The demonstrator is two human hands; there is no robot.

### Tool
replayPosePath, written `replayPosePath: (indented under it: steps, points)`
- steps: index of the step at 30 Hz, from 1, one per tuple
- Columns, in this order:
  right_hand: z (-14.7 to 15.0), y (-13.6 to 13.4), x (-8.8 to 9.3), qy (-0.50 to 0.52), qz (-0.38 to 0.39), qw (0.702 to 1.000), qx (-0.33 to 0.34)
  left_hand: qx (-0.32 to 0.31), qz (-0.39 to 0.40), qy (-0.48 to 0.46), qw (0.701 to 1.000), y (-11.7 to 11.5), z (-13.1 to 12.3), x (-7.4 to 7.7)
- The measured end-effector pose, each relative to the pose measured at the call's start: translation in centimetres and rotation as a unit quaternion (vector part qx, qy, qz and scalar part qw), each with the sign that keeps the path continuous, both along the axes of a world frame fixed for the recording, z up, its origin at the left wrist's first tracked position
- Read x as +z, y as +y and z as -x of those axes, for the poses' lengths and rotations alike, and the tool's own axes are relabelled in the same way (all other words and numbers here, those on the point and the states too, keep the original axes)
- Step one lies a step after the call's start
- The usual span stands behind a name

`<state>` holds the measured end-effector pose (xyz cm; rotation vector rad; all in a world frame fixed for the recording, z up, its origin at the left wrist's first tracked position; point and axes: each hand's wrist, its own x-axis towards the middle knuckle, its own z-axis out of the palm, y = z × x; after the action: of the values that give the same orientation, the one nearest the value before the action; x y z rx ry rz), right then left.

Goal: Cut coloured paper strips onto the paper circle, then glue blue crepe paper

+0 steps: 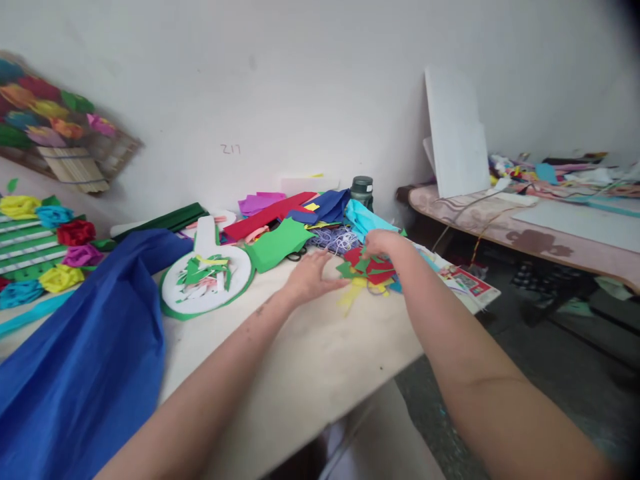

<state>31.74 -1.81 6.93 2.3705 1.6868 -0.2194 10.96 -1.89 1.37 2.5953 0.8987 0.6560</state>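
Note:
My left hand [311,277] rests low over the table, fingers apart and thumb stretched to the right, holding nothing. Just right of it lies a loose pile of red, green and yellow paper scraps [377,270]. My right hand [381,243] reaches down onto the back of this pile with bent fingers; its fingertips are partly hidden and blurred, so any grip on a scrap does not show clearly. Behind my left hand are a green paper sheet [280,244] and the dark handles of what look like scissors [297,255]. Purple-white string [337,239] lies tangled between the hands.
A white round-bodied cutout [175,283] with green edging carries more scraps. Blue cloth-like material [115,333] drapes over the left side. Coloured sheets, including a red strip [270,217], and a dark lidded bottle [362,192] stand at the back. Another table [530,227] is to the right.

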Motion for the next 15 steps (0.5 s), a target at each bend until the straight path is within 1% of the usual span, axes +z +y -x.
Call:
replayPosePath:
  steps: [2, 4, 7, 9, 11, 15]
  points:
    - [-0.6, -0.3, -0.9, 0.001, 0.008, 1.000, 0.000, -0.028, 0.041, -0.012, 0.999, -1.2, -2.1, -1.3]
    - [-0.4, -0.5, -1.8, 0.015, 0.002, 1.000, 0.007, -0.038, 0.072, -0.010, 0.997, -1.9, -3.5, -2.5]
    - [0.9, -0.4, -2.6, 0.032, -0.030, 0.999, 0.017, -0.020, 0.087, -0.005, 0.996, -2.0, -4.0, -3.6]
    - [2.0, -0.2, -2.8, 0.043, -0.056, 0.997, 0.030, 0.013, 0.077, 0.003, 0.997, -1.5, -3.3, -3.7]
    - [3.1, -0.1, -2.8, 0.055, -0.077, 0.994, 0.048, 0.045, 0.054, 0.024, 0.997, -0.8, -2.1, -3.3]
    - [4.7, 0.4, -2.3, 0.095, -0.084, 0.989, 0.073, 0.071, 0.028, 0.063, 0.995, 0.6, 0.9, -2.7]
